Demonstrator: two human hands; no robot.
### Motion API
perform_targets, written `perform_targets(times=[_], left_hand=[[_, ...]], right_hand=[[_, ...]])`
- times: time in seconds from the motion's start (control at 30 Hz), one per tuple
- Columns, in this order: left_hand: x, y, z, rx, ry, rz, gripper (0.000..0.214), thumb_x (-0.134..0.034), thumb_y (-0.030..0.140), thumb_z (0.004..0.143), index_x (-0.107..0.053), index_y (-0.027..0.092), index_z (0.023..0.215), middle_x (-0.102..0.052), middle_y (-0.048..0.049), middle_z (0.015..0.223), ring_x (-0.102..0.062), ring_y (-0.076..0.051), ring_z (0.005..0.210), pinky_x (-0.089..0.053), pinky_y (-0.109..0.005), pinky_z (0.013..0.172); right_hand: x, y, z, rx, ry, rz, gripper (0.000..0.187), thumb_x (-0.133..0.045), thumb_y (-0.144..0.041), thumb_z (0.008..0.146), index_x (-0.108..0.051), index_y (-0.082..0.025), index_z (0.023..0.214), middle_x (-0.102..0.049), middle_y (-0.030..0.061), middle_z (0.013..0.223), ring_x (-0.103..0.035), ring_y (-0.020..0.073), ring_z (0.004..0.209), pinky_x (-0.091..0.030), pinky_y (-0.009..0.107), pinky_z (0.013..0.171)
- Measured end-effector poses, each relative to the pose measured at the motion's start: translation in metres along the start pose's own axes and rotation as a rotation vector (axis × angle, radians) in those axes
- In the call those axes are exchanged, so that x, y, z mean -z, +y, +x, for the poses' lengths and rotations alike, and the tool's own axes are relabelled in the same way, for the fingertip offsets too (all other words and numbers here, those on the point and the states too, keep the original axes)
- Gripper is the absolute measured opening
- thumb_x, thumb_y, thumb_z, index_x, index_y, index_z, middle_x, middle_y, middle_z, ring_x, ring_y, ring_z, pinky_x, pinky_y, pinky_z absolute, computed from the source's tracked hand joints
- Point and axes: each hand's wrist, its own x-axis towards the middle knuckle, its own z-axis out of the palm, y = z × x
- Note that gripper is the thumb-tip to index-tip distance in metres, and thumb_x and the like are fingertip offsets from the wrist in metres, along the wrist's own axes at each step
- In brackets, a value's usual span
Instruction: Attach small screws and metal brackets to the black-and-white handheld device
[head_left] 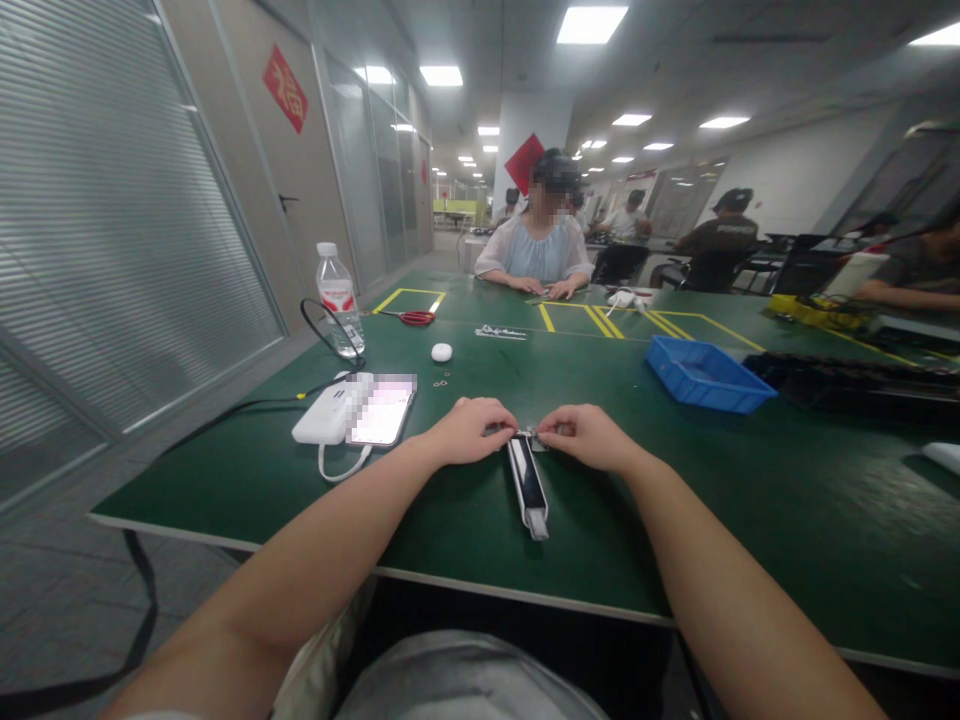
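Green worktop (600, 550) spanning office. Near its front edge, slim black-and-white device (528, 482) lying; at its far end, my right hand (589, 436) pinching small silvery piece (537, 442), left hand (474, 430) bunching fingertips, hold unclear. Uneven pressure possibly risking piece slipping.

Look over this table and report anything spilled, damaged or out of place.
Nothing looks spilled or damaged; the bottle stands capped. Mildly odd: a few tiny pieces lie loose on the green table near the small white case, looking stray. They're too small to identify.
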Motion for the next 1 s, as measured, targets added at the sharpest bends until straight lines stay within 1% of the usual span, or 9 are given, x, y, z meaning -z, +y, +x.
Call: perform_targets(times=[0.27, 0.47, 0.67, 1.0], left_hand=[[-0.0006, -0.0007, 0.0009, -0.018, 0.007, 0.011, 0.022, -0.047, 0.029, 0.088, -0.065, 0.02, 0.094, -0.064, -0.0033, 0.094, -0.058, -0.016, 0.091, -0.043, -0.029, 0.083], [-0.0008, -0.0009, 0.0003, -0.024, 0.014, 0.005, 0.022, -0.047, 0.029, 0.088, -0.065, 0.02, 0.094, -0.064, -0.0031, 0.094, -0.058, -0.016, 0.091, -0.042, -0.028, 0.083], [-0.0011, -0.0008, 0.0002, -0.013, 0.013, 0.003, 0.022, -0.047, 0.03, 0.087, -0.066, 0.02, 0.094, -0.064, -0.0032, 0.094, -0.058, -0.016, 0.091, -0.043, -0.028, 0.083], [-0.0003, -0.0003, 0.0003, -0.012, 0.008, -0.005, 0.022, -0.047, 0.03, 0.087, -0.066, 0.02, 0.094, -0.064, -0.0034, 0.094, -0.058, -0.016, 0.091, -0.043, -0.029, 0.083]], right_hand=[[-0.001, 0.0016, 0.0007, 0.007, -0.001, 0.013, 0.02, -0.058, -0.029, 0.075, -0.071, -0.015, 0.082, -0.061, 0.0012, 0.065, -0.046, 0.0096, 0.054, -0.035, 0.022, 0.052], [-0.0019, 0.0012, 0.0005, 0.0, -0.043, 0.057, 0.025, -0.061, -0.031, 0.073, -0.07, -0.015, 0.088, -0.062, 0.0014, 0.068, -0.047, 0.0091, 0.053, -0.036, 0.023, 0.052], [-0.0038, 0.0023, 0.0009, -0.013, 0.0, 0.051, 0.019, -0.062, -0.028, 0.07, -0.069, -0.015, 0.082, -0.061, 0.0004, 0.067, -0.047, 0.0089, 0.054, -0.037, 0.022, 0.053], [-0.0044, 0.0033, 0.0008, -0.003, 0.014, 0.08, 0.019, -0.064, -0.03, 0.069, -0.069, -0.015, 0.081, -0.06, 0.0, 0.065, -0.046, 0.0084, 0.053, -0.036, 0.021, 0.051]])
